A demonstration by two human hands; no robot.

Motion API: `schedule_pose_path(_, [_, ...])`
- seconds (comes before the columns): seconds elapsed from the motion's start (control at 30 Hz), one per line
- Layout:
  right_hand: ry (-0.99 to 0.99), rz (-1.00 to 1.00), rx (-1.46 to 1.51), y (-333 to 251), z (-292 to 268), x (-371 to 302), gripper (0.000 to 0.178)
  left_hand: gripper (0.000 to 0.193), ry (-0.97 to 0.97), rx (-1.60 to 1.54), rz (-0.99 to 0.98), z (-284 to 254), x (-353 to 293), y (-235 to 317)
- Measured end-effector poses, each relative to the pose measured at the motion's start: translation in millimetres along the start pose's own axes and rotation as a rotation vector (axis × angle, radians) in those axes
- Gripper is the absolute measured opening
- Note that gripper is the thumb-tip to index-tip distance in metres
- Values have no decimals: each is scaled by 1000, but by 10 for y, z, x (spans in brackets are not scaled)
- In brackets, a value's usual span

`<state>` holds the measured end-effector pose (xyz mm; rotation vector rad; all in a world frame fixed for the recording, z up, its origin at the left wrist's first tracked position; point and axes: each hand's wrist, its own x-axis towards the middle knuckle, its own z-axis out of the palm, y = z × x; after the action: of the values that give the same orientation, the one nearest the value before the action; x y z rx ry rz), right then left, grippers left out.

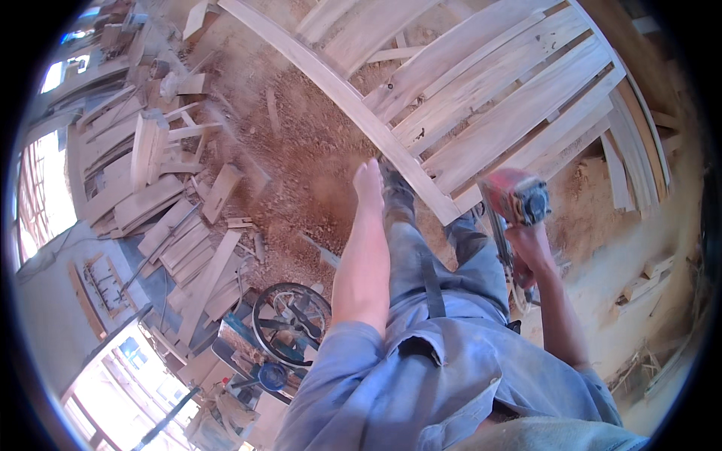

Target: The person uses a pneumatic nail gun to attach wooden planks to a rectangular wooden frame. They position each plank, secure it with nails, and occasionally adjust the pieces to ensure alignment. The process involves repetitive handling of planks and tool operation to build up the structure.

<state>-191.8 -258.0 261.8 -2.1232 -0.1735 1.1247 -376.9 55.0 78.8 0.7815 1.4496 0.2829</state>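
My right hand (529, 246) is wrapped round the handle of a red and black nail gun (517, 194), held beside my right leg near the close corner of a slatted wooden panel (519, 90). The gun's long magazine hangs below its head. My left arm reaches forward, and my left hand (368, 184) hovers beside the panel's long edge rail (353, 109). Its fingers look stretched out, with nothing seen in them; whether they touch the rail I cannot tell. Pale boards with narrow gaps make up the panel, some showing dark knots.
Offcuts and boards (180, 248) lie heaped along the left. A machine with a spoked handwheel (292, 323) stands near my left elbow. Sawdust (301, 173) covers the floor. Curved wooden strips (632, 143) lie at the panel's right side, and scraps (647, 282) farther right.
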Motion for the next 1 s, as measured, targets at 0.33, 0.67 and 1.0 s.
schedule_pose_path(0.33, [-27,137,127,-1320,1488,1262,14,57,-111,-210,-116,253,1711,717])
schedule_pose_path(0.67, [16,291,276,-2133,2336,1900,12,51,-256,-223,-198,290,2183,1097])
schedule_pose_path(1.0, [112,465,548,-2340,2611,1862,14,67,-207,-106,-109,365,2078,1141])
